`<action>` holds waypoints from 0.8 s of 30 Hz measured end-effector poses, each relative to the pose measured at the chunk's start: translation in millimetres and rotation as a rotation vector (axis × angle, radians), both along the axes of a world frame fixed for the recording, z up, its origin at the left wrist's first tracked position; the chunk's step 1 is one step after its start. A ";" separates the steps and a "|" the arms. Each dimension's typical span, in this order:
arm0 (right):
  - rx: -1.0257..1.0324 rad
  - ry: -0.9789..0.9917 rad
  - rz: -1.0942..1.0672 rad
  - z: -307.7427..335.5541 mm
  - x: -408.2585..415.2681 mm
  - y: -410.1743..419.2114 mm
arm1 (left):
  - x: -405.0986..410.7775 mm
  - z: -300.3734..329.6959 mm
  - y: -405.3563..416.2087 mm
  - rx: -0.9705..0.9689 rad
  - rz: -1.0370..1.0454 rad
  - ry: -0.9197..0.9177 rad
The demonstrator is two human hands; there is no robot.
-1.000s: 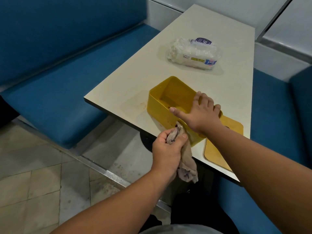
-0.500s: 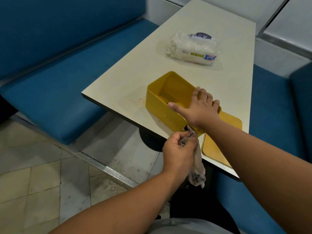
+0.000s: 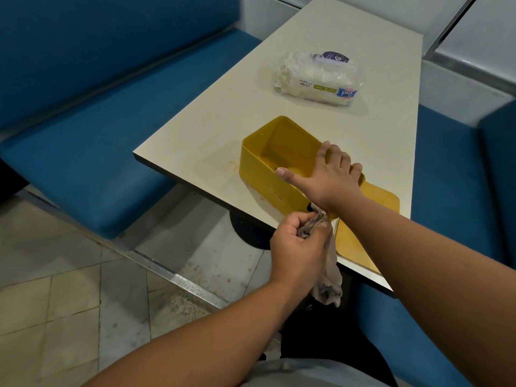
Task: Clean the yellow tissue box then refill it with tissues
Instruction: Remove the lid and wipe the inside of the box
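Two hands work at the near edge of the cream table [image 3: 229, 107]. The right hand [image 3: 328, 177] lies across the open yellow tissue box [image 3: 268, 174], fingers hooked over its far rim and thumb stretched along the near wall, holding it down. The left hand [image 3: 297, 247] has its grip pinched on a crumpled grey cloth [image 3: 326, 275] against the box's near corner; the cloth's tail hangs below the table edge. The yellow lid [image 3: 360, 233] lies flat just beside the box. A plastic-wrapped paper towel pack [image 3: 315, 79] sits farther back, well apart.
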State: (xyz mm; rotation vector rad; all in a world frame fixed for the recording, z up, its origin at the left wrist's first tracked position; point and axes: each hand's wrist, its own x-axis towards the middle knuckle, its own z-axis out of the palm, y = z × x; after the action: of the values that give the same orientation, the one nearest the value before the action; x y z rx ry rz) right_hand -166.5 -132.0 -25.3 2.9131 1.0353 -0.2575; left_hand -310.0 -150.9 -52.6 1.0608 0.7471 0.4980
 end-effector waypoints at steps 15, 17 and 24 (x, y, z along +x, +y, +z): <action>0.008 0.014 0.004 1.5 0.1 -0.6 | -3.6 -23.0 -3.6 0.515 -0.068 0.035; 0.005 0.011 0.003 1.0 -0.3 -0.5 | -1.5 -24.6 2.0 0.560 -0.091 0.045; 0.001 0.006 0.006 -0.2 -0.3 -0.4 | -8.6 -40.8 6.6 0.725 -0.114 0.076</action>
State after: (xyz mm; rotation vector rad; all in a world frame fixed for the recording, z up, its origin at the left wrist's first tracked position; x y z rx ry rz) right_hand -166.8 -132.4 -25.5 2.9115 1.0449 -0.2660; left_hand -318.7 -144.3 -93.3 1.7937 0.5722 0.6525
